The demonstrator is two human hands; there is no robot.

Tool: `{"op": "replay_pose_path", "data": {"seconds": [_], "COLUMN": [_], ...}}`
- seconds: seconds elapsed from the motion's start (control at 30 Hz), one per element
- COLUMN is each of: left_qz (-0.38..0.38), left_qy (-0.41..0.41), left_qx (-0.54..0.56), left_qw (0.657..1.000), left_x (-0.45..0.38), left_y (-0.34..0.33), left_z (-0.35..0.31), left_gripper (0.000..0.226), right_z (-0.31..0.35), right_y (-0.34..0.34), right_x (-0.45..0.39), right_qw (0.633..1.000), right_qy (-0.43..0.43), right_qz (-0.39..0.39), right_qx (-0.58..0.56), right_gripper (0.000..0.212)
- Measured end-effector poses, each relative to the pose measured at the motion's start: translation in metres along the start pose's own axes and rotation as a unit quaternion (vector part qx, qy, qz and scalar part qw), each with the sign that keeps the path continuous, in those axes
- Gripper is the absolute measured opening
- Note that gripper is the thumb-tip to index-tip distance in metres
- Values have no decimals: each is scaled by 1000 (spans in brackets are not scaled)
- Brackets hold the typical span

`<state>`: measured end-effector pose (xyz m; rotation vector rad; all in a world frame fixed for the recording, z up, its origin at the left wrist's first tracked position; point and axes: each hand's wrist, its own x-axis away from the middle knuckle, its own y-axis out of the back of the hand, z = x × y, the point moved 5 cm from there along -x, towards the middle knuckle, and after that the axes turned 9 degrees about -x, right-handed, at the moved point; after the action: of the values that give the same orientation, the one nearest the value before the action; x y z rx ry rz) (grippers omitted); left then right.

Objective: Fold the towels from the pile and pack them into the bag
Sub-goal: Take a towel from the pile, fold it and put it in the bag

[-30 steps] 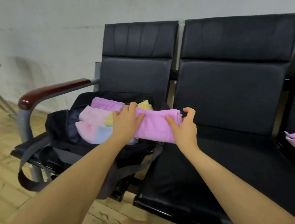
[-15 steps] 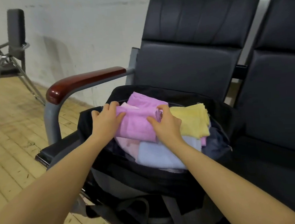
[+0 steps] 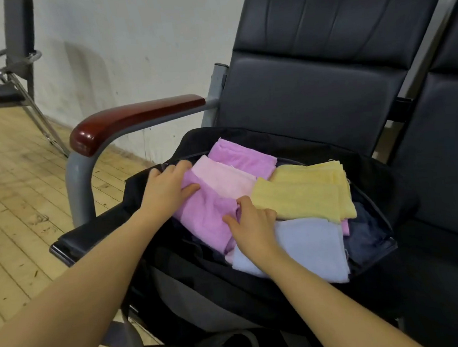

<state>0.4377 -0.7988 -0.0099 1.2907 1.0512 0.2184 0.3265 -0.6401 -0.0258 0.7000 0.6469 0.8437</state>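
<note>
- my left hand (image 3: 169, 190) lies flat on the far left end of the purple towel (image 3: 209, 216), fingers straight and together, thumb out along the cloth, pressing it down.
- my right hand (image 3: 249, 223) rests on the near right edge of the same towel, fingers a little bent, their tips tucked at its edge; i can't tell if they pinch the cloth or just push it.
- the purple towel lies folded in the open black bag (image 3: 382, 188), at its left side.
- just behind it sits a pink towel (image 3: 224, 177), and behind that a second purple one (image 3: 241, 157).
- a yellow towel (image 3: 308, 191) lies to the right, touching my right hand's knuckles.
- a pale blue towel (image 3: 310, 246) lies under my right wrist, nearest me.
- the bag sits on a black seat (image 3: 310, 68) with a red-brown armrest (image 3: 135, 117) on its left.
- a metal chair (image 3: 8, 67) stands by the wall, well apart, on the wood floor (image 3: 20, 217).
</note>
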Motion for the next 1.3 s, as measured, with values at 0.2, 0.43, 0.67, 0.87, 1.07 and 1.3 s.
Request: {"op": "replay_pose_path", "data": {"seconds": [0.2, 0.43, 0.67, 0.87, 1.07, 1.3], "left_qz": [5, 83, 232, 249, 123, 62], "left_qy": [-30, -217, -129, -113, -121, -218], "left_qx": [-165, -145, -180, -163, -36, 65], "left_qw": [986, 962, 947, 948, 984, 972], "left_x": [6, 47, 31, 33, 37, 55], "left_y": [7, -18, -32, -20, 34, 79], "left_z": [-12, -37, -35, -45, -96, -241], "left_gripper": [54, 75, 63, 57, 52, 54], "right_z": [0, -14, -29, -25, -27, -84], "right_y": [9, 3, -11, 4, 68, 181], "right_x": [0, -13, -18, -13, 19, 102], "right_qw": [979, 938, 933, 952, 972, 975], "right_qy": [54, 117, 52, 50, 81, 39], "right_qz": [-57, 96, 175, 163, 74, -38], "right_qx": [186, 312, 311, 254, 210, 213], "right_gripper": [50, 50, 54, 54, 50, 45]}}
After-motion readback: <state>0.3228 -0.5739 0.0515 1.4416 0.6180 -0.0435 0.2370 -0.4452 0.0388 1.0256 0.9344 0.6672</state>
